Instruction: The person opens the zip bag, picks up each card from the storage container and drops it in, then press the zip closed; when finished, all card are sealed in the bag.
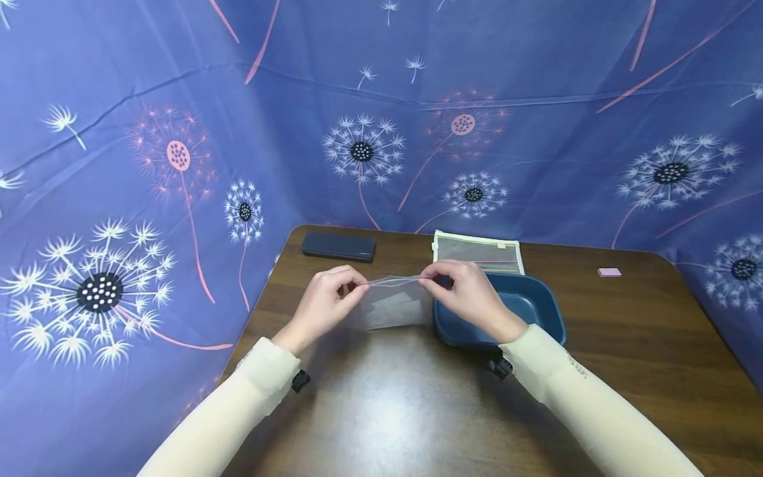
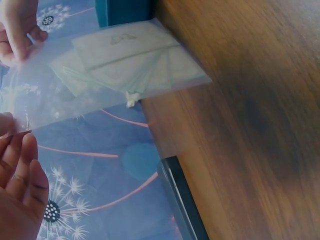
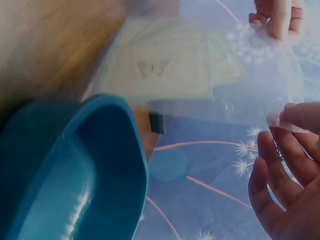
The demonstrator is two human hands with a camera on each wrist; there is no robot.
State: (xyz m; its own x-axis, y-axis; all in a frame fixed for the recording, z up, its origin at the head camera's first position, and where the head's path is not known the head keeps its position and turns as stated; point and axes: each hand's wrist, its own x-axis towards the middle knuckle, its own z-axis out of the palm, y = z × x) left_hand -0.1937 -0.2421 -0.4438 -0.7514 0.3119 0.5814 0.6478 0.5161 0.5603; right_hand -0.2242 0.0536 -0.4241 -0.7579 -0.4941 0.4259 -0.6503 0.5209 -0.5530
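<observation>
Between both hands hangs a clear plastic zip bag, its top edge stretched from side to side. Thumb and fingers of my left hand pinch the left end of that edge, and my right hand pinches the right end. Several pale flat sheets lie fanned inside the bag; one carries a small butterfly-like print in the right wrist view. Just below my right hand stands a blue plastic basin, partly hidden by that hand and forearm.
A dark oblong case lies at the back left of the wooden table. Behind the basin is a mesh zip pouch with pale edging. A small pink block sits far right. Patterned blue cloth hangs behind.
</observation>
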